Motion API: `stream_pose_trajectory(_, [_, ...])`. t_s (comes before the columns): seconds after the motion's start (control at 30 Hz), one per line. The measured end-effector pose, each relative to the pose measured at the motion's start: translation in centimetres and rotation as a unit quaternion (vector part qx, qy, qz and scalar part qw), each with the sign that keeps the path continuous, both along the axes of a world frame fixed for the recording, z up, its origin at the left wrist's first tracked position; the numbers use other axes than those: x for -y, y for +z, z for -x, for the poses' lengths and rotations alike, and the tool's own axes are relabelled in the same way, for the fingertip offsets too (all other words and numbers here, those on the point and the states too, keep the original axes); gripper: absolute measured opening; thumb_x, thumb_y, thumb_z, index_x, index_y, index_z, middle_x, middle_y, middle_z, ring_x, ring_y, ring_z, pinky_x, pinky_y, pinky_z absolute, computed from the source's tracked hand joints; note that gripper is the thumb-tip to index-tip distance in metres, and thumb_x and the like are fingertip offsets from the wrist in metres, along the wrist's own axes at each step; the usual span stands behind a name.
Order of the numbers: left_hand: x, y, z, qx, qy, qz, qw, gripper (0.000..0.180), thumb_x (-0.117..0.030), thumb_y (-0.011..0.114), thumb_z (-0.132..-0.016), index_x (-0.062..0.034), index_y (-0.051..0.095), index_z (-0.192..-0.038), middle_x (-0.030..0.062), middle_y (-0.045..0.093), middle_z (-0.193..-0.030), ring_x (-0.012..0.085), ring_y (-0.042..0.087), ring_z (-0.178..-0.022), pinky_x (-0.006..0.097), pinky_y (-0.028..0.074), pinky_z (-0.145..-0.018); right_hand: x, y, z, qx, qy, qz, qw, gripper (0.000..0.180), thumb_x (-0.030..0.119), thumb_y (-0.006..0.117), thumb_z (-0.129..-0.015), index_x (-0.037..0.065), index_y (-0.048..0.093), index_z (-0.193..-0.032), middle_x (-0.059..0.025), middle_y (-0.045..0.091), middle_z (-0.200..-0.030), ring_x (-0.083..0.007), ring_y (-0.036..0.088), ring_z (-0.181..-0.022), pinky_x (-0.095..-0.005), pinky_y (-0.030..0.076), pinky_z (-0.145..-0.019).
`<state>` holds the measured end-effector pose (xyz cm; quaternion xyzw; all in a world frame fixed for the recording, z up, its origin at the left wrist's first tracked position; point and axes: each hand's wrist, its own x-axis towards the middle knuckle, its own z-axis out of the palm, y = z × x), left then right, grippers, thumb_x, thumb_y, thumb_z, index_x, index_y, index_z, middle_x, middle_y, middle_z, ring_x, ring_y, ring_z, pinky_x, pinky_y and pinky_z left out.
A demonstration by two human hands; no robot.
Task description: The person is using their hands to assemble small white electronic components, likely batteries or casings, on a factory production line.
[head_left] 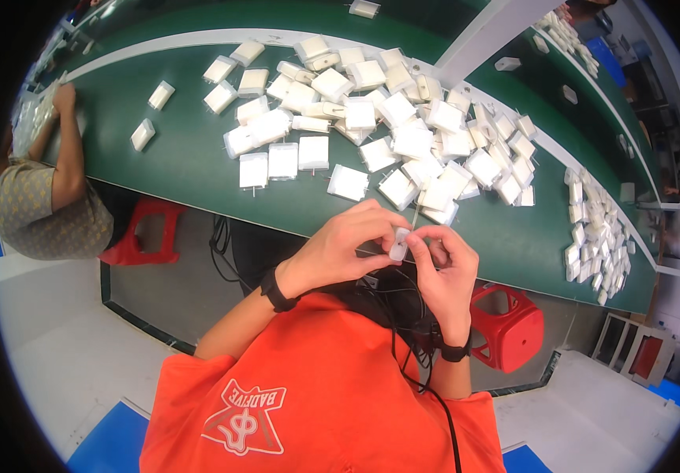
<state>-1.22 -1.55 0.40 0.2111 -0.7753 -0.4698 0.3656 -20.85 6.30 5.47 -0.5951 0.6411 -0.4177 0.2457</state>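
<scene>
though half hidden by fingers, small white part (397, 244) pinched between left hand (348, 248) and right hand (444, 264), both closed on it, near the green tabletop (190, 165) front edge.

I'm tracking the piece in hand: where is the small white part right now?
In the head view, the small white part sits low of centre, pinched between the left hand and right hand, just off the green table edge.

Small white plastic piece (397, 243), upright, pinched between both hands.
</scene>
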Motion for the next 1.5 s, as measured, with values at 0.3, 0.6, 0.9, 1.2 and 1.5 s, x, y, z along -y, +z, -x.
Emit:
stream_pose_trajectory(0.3, [-0.5, 0.1, 0.3, -0.013, 0.035, -0.091, 0.995, 0.057, -0.006, 0.092, -0.082, -0.006, 0.07, -0.134, 0.0111, 0.072, -0.122, 0.0271, 0.07, -0.107, 0.039, 0.059, -0.092, 0.5, -0.5, -0.2, 0.031, -0.045, -0.038, 0.998, 0.012, 0.008, 0.086, -0.094, 0.003, 0.078, -0.101, 0.003, 0.042, -0.069, -0.0073, 0.03, -0.062, -0.0297, 0.025, -0.056])
stream_pose_trajectory(0.6, [0.0, 0.7, 0.2, 0.02, 0.016, -0.032, 0.999, 0.053, -0.008, 0.092, -0.082, -0.0097, 0.074, -0.132, 0.0063, 0.075, -0.12, 0.031, 0.068, -0.112, 0.041, 0.056, -0.097, -0.1, -0.3, 1.2, 0.177, -0.053, -0.048, 0.982, 0.019, 0.01, 0.063, -0.113, 0.0, 0.076, -0.105, 0.0019, 0.051, -0.082, -0.0079, 0.039, -0.069, -0.0271, 0.033, -0.062])
stream_pose_trajectory(0.9, [-0.1, 0.6, 0.2, 0.028, 0.033, -0.049, 0.998, 0.054, -0.01, 0.095, -0.079, -0.0104, 0.074, -0.129, 0.0086, 0.073, -0.113, 0.0299, 0.07, -0.107, 0.04, 0.057, -0.093, 0.0, 0.1, 1.5, 0.049, 0.008, 0.077, 0.996, 0.015, 0.007, 0.07, -0.109, -0.003, 0.08, -0.107, -0.0062, 0.068, -0.093, -0.0147, 0.062, -0.081, -0.0278, 0.05, -0.076])
stream_pose_trajectory(1.2, [0.0, 0.4, 0.3, 0.027, 0.03, -0.045, 0.998, 0.054, -0.009, 0.096, -0.077, -0.0093, 0.074, -0.126, 0.008, 0.074, -0.115, 0.0296, 0.07, -0.108, 0.04, 0.058, -0.093, -0.1, -0.5, 1.2, 0.119, -0.022, 0.053, 0.991, 0.007, 0.0, 0.076, -0.103, -0.005, 0.079, -0.106, -0.0114, 0.078, -0.091, -0.016, 0.074, -0.077, -0.0283, 0.058, -0.071])
stream_pose_trajectory(1.5, [0.0, 0.5, 0.2, 0.023, 0.031, -0.048, 0.998, 0.052, -0.009, 0.096, -0.077, -0.0085, 0.074, -0.125, 0.0074, 0.075, -0.114, 0.0298, 0.07, -0.107, 0.04, 0.057, -0.093, 0.1, -0.7, 1.2, 0.102, -0.017, 0.045, 0.994, 0.007, 0.0, 0.075, -0.104, -0.006, 0.078, -0.106, -0.0121, 0.079, -0.093, -0.0169, 0.075, -0.078, -0.0291, 0.059, -0.073])
